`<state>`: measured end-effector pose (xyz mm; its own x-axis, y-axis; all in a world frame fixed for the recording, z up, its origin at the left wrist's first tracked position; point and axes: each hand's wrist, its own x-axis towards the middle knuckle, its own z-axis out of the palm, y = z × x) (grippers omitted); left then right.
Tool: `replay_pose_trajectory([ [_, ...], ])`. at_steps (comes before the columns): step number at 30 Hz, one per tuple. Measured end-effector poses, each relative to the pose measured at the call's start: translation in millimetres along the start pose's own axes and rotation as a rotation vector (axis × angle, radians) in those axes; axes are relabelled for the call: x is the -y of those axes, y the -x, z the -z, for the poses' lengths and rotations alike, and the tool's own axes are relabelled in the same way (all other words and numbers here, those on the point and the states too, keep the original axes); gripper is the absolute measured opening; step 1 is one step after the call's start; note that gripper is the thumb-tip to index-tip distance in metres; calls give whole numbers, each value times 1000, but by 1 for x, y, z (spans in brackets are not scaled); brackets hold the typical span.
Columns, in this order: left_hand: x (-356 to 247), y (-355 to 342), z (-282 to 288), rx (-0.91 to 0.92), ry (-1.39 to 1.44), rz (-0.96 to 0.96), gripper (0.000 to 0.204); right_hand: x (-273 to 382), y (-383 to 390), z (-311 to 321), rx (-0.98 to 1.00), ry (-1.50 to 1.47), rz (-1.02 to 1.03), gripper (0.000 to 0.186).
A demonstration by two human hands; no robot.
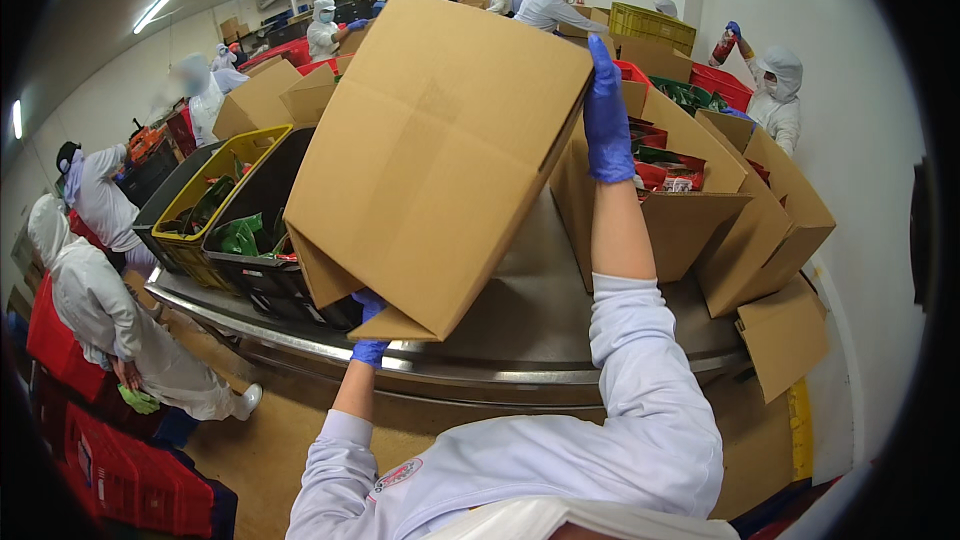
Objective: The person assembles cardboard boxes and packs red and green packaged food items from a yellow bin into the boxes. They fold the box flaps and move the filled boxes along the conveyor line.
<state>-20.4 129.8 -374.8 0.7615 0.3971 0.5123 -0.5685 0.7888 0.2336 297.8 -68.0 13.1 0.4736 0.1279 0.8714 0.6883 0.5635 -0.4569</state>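
Observation:
A large brown cardboard box (430,150) is held up tilted in front of me, above the metal table (530,315). My right hand (607,120), in a blue glove, presses along its right side near the upper corner, fingers stretched upward. Down at the lower flaps, my left hand (370,330), gloved in blue too, grips the box; most of its fingers are hidden behind the cardboard. The box's inside does not show.
Open cardboard boxes (680,225) with red packets stand right of the held box. Left of it are a black crate (265,275) and a yellow crate (225,165) holding green packets. Co-workers in white stand around; one (125,310) is at the left beside red crates (130,475).

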Motion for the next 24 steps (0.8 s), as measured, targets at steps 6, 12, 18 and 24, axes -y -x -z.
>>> replay_pose_trajectory([
  [6, -3, 41, -19, 62, -2495, 642, 77, 20, 39, 1, 389, 353, 722, 11],
  [12, 2, -24, -215, 26, -2144, 730, 31, 7, 67, -40, 668, 156, 620, 16],
  [18, -23, -195, -318, -242, -2008, -748, 17, -28, 75, -62, 620, 77, 634, 21],
  [24, -28, -229, -273, -295, -2518, 372, 45, -58, 92, -60, 465, 202, 748, 13],
])
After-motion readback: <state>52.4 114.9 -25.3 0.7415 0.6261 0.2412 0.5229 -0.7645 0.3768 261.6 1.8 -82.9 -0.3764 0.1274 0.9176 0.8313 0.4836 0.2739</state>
